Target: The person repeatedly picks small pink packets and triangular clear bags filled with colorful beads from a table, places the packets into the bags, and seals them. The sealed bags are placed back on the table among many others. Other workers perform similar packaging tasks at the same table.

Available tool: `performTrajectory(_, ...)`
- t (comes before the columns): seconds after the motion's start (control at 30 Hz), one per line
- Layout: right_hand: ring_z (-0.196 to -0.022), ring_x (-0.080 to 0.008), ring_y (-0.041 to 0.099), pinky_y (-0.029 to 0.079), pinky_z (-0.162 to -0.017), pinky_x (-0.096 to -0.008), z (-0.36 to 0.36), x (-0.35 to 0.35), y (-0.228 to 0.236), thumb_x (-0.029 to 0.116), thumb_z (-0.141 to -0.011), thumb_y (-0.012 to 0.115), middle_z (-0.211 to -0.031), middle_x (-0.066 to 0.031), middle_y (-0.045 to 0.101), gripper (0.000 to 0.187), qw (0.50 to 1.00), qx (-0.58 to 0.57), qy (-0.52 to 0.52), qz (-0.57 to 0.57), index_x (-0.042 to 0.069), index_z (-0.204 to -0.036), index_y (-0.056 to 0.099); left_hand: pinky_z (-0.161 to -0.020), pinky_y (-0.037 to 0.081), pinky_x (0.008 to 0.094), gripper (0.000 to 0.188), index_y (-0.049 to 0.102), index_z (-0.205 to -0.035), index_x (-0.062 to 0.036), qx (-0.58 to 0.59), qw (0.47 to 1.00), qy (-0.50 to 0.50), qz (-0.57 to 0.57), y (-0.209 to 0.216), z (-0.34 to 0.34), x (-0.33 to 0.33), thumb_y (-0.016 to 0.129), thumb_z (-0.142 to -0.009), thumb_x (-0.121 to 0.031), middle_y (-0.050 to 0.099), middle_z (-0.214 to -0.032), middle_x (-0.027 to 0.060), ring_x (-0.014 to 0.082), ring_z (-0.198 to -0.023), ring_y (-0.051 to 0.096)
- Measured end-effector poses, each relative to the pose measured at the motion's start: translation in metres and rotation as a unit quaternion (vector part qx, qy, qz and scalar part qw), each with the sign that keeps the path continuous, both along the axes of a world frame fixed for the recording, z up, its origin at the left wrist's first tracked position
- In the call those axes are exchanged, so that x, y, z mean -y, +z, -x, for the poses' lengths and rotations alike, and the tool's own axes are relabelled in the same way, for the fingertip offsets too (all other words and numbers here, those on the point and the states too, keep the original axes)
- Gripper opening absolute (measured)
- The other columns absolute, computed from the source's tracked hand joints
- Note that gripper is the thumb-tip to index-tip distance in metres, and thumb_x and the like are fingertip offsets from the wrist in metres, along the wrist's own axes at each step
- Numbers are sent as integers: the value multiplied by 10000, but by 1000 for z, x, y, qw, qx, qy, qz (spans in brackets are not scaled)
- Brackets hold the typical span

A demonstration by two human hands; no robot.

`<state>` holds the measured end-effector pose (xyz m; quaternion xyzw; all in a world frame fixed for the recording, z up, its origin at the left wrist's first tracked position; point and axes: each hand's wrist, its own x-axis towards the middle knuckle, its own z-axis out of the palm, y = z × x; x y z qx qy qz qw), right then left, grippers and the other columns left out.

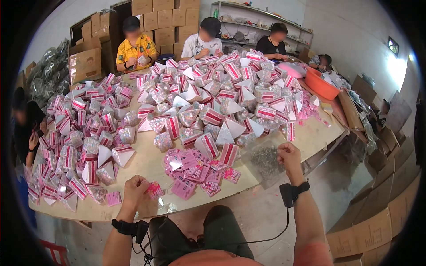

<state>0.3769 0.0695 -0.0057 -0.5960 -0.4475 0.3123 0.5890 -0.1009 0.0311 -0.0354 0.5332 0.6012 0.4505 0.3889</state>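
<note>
My left hand (135,190) is closed at the table's near edge, its fingertips pinching a small pink printed card (155,189). To its right lies a loose pile of similar pink cards (188,170). Over the right side of the table my right hand (289,156) is raised with thumb and fingers pressed together; whatever they pinch is too small to make out. Just left of and below it, a clear plastic bag (264,166) holds many tiny dark metallic pieces. Beyond the cards spreads a heap of cake-slice-shaped items (213,117) in pink, white and glittery wrapping.
Several people sit around the pale table (146,166), some handling items. An orange basin (321,84) stands at the far right. Cardboard boxes (370,228) line the floor at right, and others are stacked behind. Cables hang from bands on both my wrists.
</note>
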Motion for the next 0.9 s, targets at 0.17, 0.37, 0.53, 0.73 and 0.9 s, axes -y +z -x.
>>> performTrajectory(0.17, -462, -61, 492, 363, -392, -179, 1, 1, 4, -1, -749, 553, -621, -1, 528, 70, 999, -20, 8, -29, 20, -815, 566, -477, 405, 194, 64, 541, -735, 10, 14, 1000, 6, 8, 12, -6, 4, 539, -773, -41, 494, -642, -5, 52, -556, 449)
performTrajectory(0.37, -455, -64, 494, 362, -389, -180, 6, 4, 8, 3, -744, 552, -611, -4, 527, 71, 995, -77, 11, -64, 18, -813, 567, -469, 410, 193, 53, 537, -737, 6, 26, 1000, -5, 8, 12, -6, 3, 528, -772, -34, 494, -648, -2, 55, -555, 452)
performTrajectory(0.53, -422, -74, 492, 363, -375, -193, 2, 2, 2, 1, -725, 557, -580, -17, 527, 70, 996, 77, 6, 32, 14, -793, 568, -468, 405, 195, 54, 541, -740, 4, 13, 1000, -3, -9, -3, 3, -1, 524, -773, -35, 496, -641, -3, 55, -558, 456)
performTrajectory(0.73, -410, -77, 480, 359, -364, -202, -2, 2, 5, -3, -729, 559, -578, -17, 525, 63, 1000, 24, 1, 3, 13, -789, 563, -462, 402, 194, 72, 541, -745, 0, 25, 1000, 1, 1, 3, -1, 2, 516, -784, -53, 497, -642, -1, 53, -559, 449)
performTrajectory(0.9, -409, -77, 475, 357, -364, -195, 1, 5, 1, -9, -744, 549, -578, -8, 511, 74, 999, 25, 5, 19, 15, -813, 556, -460, 402, 192, 78, 531, -743, 0, 58, 998, 6, 21, 10, -5, 6, 511, -791, -57, 482, -638, -6, 52, -557, 441)
